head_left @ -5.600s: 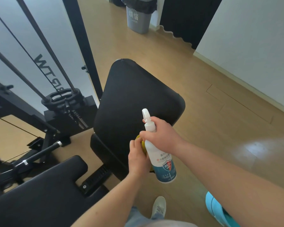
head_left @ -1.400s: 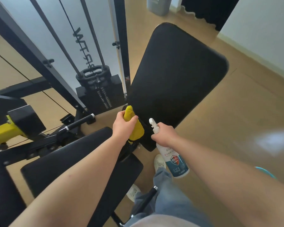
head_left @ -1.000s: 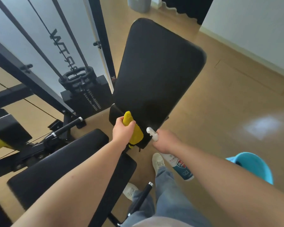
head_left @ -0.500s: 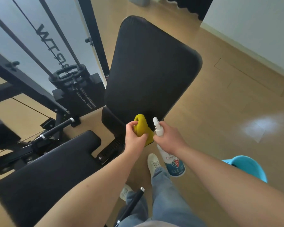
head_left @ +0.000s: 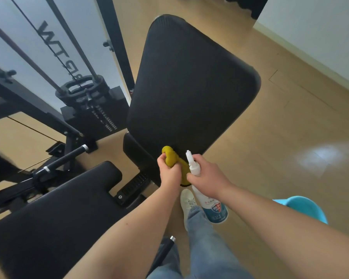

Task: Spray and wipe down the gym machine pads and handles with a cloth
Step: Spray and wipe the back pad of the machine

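Observation:
A large black back pad (head_left: 189, 87) tilts away from me at the centre. My left hand (head_left: 169, 174) grips a bunched yellow cloth (head_left: 170, 157) at the pad's near lower edge. Right beside it, my right hand (head_left: 207, 176) holds a white spray bottle (head_left: 208, 198) by its neck, nozzle up, blue label hanging below. The two hands almost touch. A black seat pad (head_left: 54, 214) lies at the lower left. A chrome-tipped black handle bar (head_left: 65, 158) sticks out to the left.
A weight stack (head_left: 93, 115) with cables and a black upright frame (head_left: 117, 43) stands at the left. A blue bucket (head_left: 304, 208) sits on the wood floor at the right. A white wall (head_left: 320, 27) runs along the far right. My jeans and white shoe (head_left: 186, 200) are below the hands.
My left hand has carried the cloth from the pad's lower left corner rightward until it sits against my right hand and the bottle. The view has drifted slightly.

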`<state>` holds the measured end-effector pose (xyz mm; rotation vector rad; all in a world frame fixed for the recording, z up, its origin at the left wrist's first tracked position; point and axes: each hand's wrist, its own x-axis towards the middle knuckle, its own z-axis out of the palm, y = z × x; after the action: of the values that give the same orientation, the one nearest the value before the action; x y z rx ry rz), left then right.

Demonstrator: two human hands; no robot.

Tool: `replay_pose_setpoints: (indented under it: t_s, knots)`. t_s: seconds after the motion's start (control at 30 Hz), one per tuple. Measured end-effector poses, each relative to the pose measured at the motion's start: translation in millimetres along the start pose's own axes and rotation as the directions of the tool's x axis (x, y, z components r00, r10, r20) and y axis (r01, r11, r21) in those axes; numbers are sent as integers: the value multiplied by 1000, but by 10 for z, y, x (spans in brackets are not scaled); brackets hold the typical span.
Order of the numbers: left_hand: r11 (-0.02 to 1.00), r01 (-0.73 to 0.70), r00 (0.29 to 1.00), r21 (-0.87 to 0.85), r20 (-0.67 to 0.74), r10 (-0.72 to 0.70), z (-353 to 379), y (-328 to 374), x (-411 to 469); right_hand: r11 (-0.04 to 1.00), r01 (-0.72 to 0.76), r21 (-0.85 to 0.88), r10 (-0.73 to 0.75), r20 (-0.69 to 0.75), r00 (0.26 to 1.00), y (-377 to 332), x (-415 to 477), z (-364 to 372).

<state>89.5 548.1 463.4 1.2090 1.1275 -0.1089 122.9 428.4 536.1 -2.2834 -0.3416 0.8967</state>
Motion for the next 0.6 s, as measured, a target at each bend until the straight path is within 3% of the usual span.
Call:
replay_pose_setpoints:
  t_s: [0.17, 0.27, 0.37, 0.43, 0.53, 0.6]
  knots:
    - [924, 242, 961, -296, -59, -270, -56, 47, 148, 999, -33, -5, 33, -2, 999, 2, 12, 34]
    - [849, 293, 936, -439, -48, -348, -87, 204, 192, 1000, -22, 5, 22, 5, 1000, -15, 5, 56]
    - [926, 200, 975, -319, -30, -221, -96, 332, 167, 1000, 7, 13, -7, 8, 1000, -52, 16, 74]
    - [974, 44, 999, -223, -13, -48, -99, 486, 134, 999, 18, 27, -18, 1, 1000, -94, 38, 97]
    - [970, -221, 975, -99, -11, 221, -75, 840, 130, 998, 9, 61, -6, -45, 999, -175, 79, 142]
    - [954, -297, 955, -31, -33, 296, -32, 963, 146, 996, 4, 90, 2, -69, 998, -227, 108, 170]
